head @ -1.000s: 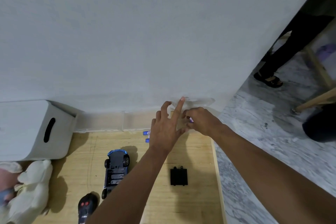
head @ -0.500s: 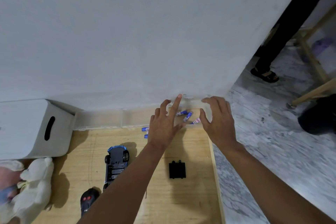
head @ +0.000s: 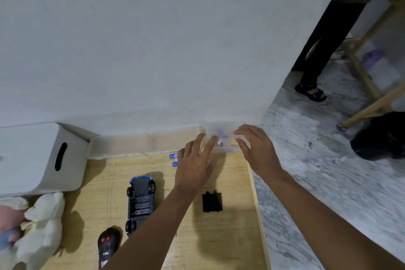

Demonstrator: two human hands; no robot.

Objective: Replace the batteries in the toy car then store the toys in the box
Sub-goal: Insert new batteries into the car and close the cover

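Note:
The blue toy car [head: 140, 199] lies upside down on the wooden board, its battery bay uncovered. Its black battery cover [head: 212, 201] rests to the right. Two loose blue batteries [head: 174, 160] lie by the wall, left of my left hand. A small clear container [head: 221, 138] holding blue batteries sits at the board's far right corner and looks blurred. My left hand [head: 195, 166] reaches to it with straight fingers touching its left side. My right hand [head: 256, 149] holds its right end between thumb and fingers. A black remote [head: 107, 245] lies near the front edge.
A white storage box [head: 39, 160] with a handle slot stands at the left. Plush toys [head: 41, 226] lie below it. Clear trays [head: 142, 144] line the wall. The board's right edge [head: 256, 204] drops to marble floor, where a person's sandalled foot [head: 311, 92], wooden legs and a black bag [head: 381, 136] are.
My right hand came out from over the container and now holds its right end. The batteries inside, plain half a second ago, now look hazy. My left hand stayed at the left side.

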